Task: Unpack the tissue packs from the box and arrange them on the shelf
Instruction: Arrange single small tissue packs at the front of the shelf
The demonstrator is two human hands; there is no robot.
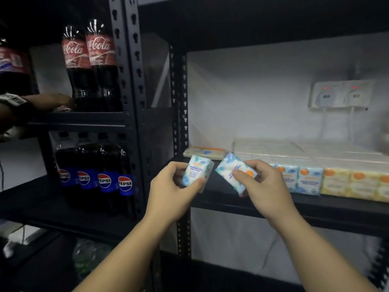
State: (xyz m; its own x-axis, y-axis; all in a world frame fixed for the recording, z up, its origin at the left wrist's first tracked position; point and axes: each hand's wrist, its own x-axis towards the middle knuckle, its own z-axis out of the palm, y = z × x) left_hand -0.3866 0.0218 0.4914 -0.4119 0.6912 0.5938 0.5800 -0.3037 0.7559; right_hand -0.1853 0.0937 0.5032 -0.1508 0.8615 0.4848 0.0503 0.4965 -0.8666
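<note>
My left hand (171, 191) grips a small white-and-blue tissue pack (196, 170), held upright just in front of the black shelf (315, 209). In my right hand (266, 186) is a second blue tissue pack (230, 171), tilted, with my thumb across its face. Along the shelf to the right stands a row of tissue packs: blue ones (299, 179), then yellow ones (349, 184). Behind them lie pale stacked packs (305, 152). One pack (204, 152) lies flat at the back left. The box is out of view.
A black upright post (181, 127) borders the shelf on the left. The neighbouring rack holds Coca-Cola bottles (88, 66) above and Pepsi bottles (94, 175) below. Another person's hand (50, 102) reaches in at the upper left. A wall socket (341, 93) sits behind.
</note>
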